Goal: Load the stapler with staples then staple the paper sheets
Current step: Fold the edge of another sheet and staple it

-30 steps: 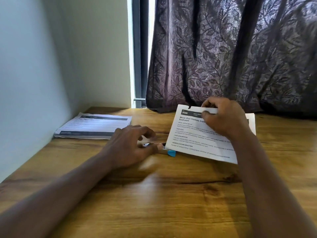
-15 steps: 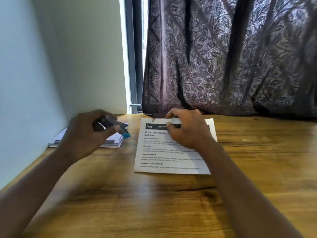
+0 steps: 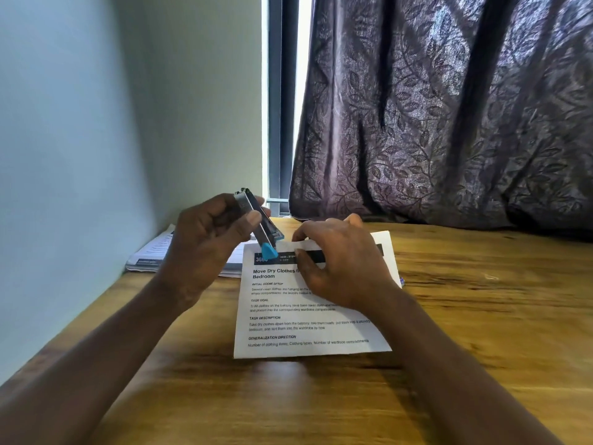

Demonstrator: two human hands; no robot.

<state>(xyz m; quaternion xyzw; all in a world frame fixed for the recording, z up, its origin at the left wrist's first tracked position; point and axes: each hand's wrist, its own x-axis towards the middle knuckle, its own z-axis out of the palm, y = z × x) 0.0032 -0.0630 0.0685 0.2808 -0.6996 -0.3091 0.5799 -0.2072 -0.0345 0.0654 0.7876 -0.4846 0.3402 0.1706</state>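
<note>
Two hands work over a wooden bench (image 3: pixel 481 316). The left hand (image 3: pixel 205 248) grips a small metal stapler (image 3: pixel 260 221), fingers curled round its body and thumb pressed on its side, holding it clear of the bench. The stapler's long axis is tilted: its blue tip (image 3: pixel 269 251) points down and toward the right hand, just over the near-left top corner of the paper sheets (image 3: pixel 308 329), while its metal rear end points up and away. The right hand (image 3: pixel 340 261) lies on the top of the printed sheets, fingers curled over their far edge and thumb on the dark header band, pinching it. Beyond the left hand a stack of printed papers (image 3: pixel 150 255) lies against the pale wall (image 3: pixel 96 123). Past the right hand hangs a dark leaf-patterned curtain (image 3: pixel 449 107), with a strip of window frame (image 3: pixel 277 91) beside it.
</note>
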